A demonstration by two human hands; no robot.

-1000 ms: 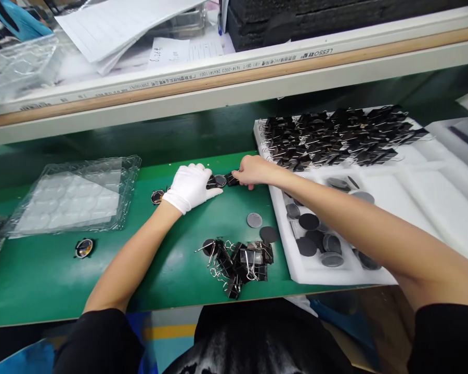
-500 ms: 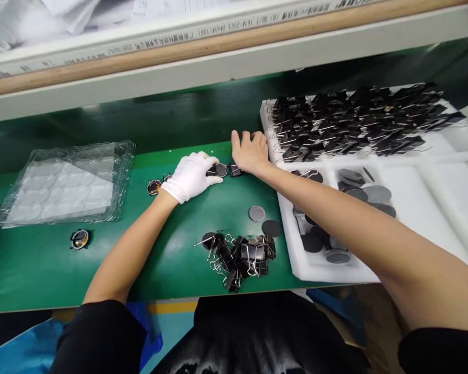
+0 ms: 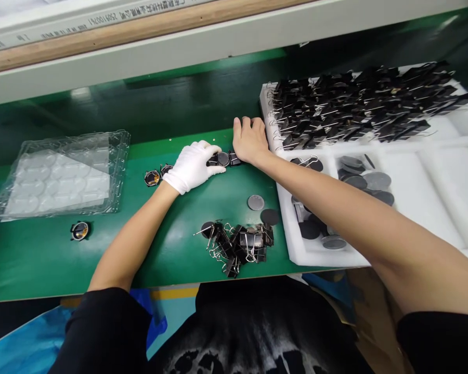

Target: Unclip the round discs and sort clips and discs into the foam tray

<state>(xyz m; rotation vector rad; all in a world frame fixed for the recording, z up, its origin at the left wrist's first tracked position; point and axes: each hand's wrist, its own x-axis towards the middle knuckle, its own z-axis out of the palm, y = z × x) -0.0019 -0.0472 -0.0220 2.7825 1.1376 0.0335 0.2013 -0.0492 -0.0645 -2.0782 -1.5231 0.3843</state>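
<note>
My left hand (image 3: 193,165), in a white glove, has thumb and fingers closed around the left side of a small round watch case (image 3: 223,159) with a grey disc on top. Dark clip parts show between those fingers. Against the right side of the case is a black binder clip (image 3: 234,158). My bare right hand (image 3: 251,139) is at that clip, its fingers bent down and their tips hidden. Two watch cases (image 3: 152,178) with orange inside lie left of the glove, one partly covered by it. Another watch case (image 3: 80,230) lies farther left.
Loose binder clips (image 3: 237,244) are heaped at the table's front edge, below two grey discs (image 3: 256,202). On the right, a white foam tray (image 3: 292,249) holds more discs (image 3: 376,181) and rows of clips (image 3: 347,111). Clear plastic trays (image 3: 68,176) lie left. A shelf overhangs the back.
The camera view has shifted, so the table appears slightly higher. Both hands stay at the same watch case and clip; a second watch case beside the glove shows more fully.
</note>
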